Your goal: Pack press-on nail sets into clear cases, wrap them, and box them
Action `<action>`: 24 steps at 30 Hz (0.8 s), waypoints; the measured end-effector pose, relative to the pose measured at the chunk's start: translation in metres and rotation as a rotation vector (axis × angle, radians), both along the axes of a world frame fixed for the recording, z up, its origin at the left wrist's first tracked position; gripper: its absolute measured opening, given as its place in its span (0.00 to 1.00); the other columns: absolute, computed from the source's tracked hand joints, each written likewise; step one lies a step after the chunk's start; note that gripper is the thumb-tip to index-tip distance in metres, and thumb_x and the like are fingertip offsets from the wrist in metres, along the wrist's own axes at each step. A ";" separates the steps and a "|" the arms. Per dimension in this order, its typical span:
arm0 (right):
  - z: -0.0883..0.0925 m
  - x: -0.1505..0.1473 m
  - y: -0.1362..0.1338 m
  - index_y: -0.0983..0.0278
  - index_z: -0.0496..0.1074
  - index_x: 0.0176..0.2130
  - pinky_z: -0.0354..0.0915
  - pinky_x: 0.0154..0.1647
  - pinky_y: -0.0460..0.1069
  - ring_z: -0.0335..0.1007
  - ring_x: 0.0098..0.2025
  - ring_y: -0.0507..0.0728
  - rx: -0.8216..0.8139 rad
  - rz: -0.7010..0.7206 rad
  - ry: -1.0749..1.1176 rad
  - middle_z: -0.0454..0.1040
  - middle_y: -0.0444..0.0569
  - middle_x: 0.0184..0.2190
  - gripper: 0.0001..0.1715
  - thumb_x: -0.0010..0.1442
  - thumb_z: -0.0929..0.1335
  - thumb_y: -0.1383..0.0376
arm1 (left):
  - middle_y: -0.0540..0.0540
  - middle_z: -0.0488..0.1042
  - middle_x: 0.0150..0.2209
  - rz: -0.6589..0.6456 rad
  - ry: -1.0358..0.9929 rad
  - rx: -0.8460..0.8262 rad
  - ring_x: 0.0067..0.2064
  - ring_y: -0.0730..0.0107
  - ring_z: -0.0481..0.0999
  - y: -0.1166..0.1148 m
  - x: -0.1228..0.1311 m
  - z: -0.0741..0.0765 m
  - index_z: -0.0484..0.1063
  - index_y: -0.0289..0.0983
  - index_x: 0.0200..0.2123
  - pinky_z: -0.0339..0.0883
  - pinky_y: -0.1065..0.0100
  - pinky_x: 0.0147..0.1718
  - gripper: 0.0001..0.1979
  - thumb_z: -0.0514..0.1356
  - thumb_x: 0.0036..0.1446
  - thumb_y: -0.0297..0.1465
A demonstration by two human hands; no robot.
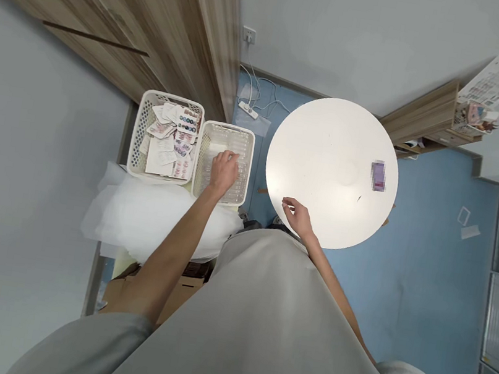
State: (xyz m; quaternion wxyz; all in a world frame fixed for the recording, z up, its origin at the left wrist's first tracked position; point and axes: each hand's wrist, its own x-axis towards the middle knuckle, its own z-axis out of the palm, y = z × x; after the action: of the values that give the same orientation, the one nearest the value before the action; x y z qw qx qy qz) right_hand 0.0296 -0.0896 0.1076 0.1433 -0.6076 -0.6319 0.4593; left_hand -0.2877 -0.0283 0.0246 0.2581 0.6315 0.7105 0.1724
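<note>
My left hand (pixel 224 169) reaches into the right white basket (pixel 249 143), which holds clear plastic bags; the fingers curl down onto the contents, and I cannot tell whether they grip anything. The left white basket (pixel 142 127) beside it is full of small printed packets (pixel 173 138). My right hand (pixel 298 215) rests at the near edge of the round white table (pixel 329 155), fingers loosely curled, nothing visible in it. A small purple object (pixel 378 175), blurred, lies on the table's right side.
A white plastic bag (pixel 146 215) lies under my left arm, with a cardboard box (pixel 177 295) below it. A wooden cabinet (pixel 151 28) stands behind the baskets. A power strip (pixel 248 109) and cables lie on the blue floor. A wooden shelf (pixel 428 123) stands at the right.
</note>
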 end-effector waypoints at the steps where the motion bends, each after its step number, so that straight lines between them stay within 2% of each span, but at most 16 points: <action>1: 0.000 -0.001 0.001 0.57 0.82 0.56 0.77 0.66 0.63 0.83 0.61 0.64 -0.008 0.007 0.003 0.85 0.54 0.59 0.20 0.76 0.66 0.52 | 0.29 0.74 0.63 0.000 0.011 -0.005 0.66 0.37 0.69 0.000 -0.004 0.001 0.76 0.36 0.66 0.62 0.39 0.66 0.25 0.52 0.72 0.29; 6: -0.004 -0.004 0.005 0.58 0.82 0.56 0.78 0.65 0.61 0.84 0.59 0.63 -0.039 0.026 0.004 0.86 0.53 0.57 0.19 0.76 0.67 0.53 | 0.29 0.74 0.61 -0.126 0.051 -0.067 0.62 0.36 0.71 0.003 -0.017 -0.002 0.79 0.36 0.63 0.66 0.40 0.62 0.23 0.52 0.72 0.31; 13: -0.007 -0.004 0.006 0.58 0.82 0.57 0.78 0.63 0.61 0.85 0.56 0.64 -0.051 0.039 0.021 0.86 0.53 0.57 0.19 0.76 0.67 0.56 | 0.30 0.76 0.60 -0.200 0.107 -0.118 0.59 0.39 0.76 0.009 -0.015 -0.005 0.79 0.35 0.62 0.64 0.42 0.62 0.24 0.49 0.73 0.29; 18: -0.007 -0.004 0.006 0.57 0.82 0.57 0.78 0.63 0.61 0.84 0.57 0.64 -0.064 0.039 0.028 0.86 0.51 0.56 0.18 0.76 0.67 0.56 | 0.30 0.77 0.59 -0.209 0.119 -0.121 0.62 0.36 0.73 0.015 -0.017 -0.003 0.81 0.37 0.61 0.64 0.41 0.63 0.21 0.56 0.73 0.34; 24: -0.001 -0.003 0.007 0.57 0.82 0.57 0.77 0.64 0.60 0.84 0.59 0.63 -0.077 0.054 0.045 0.86 0.51 0.56 0.18 0.77 0.66 0.57 | 0.33 0.80 0.54 -0.256 0.095 -0.093 0.60 0.39 0.70 0.027 -0.025 -0.002 0.85 0.39 0.56 0.67 0.43 0.62 0.20 0.57 0.74 0.41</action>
State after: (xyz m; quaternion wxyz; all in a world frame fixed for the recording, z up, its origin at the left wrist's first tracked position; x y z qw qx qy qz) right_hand 0.0268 -0.0826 0.1061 0.1217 -0.5849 -0.6267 0.5003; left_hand -0.3123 -0.0012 0.0229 0.2731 0.7119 0.6426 0.0748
